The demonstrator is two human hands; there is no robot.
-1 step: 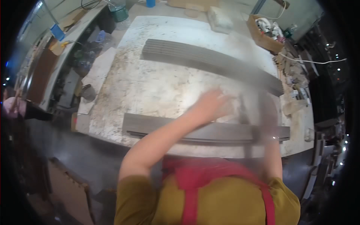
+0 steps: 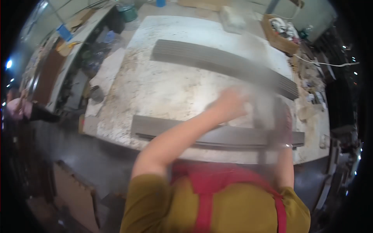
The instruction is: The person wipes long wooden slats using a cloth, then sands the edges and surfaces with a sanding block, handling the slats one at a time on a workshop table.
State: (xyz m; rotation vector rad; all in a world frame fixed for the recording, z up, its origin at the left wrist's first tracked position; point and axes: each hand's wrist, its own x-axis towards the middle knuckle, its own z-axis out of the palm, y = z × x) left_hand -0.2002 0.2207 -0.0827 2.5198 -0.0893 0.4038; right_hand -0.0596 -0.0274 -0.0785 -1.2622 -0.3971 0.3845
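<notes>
My left hand (image 2: 232, 104) reaches over the middle of the white worktable (image 2: 155, 93), above the nearer long grey strips (image 2: 229, 136). Motion blur smears its fingers, which look bent, and I cannot make out anything in them. On the right, my right hand (image 2: 285, 118) is near the right end of those strips, mostly lost behind a dark, hazy smear. Whether it holds something is hidden. Beyond both hands, a row of long grey ribbed strips (image 2: 202, 54) lies side by side, slanting across the table.
An open cardboard box (image 2: 285, 44) with white crumpled material stands at the far right, by a white cord (image 2: 322, 63). A dark cup (image 2: 96, 94) is at the left edge. Flat cardboard (image 2: 75, 194) leans below. Another person (image 2: 21, 106) is at far left.
The table and its contents have shifted slightly right in the picture. My left hand has also moved a little right, toward the right hand.
</notes>
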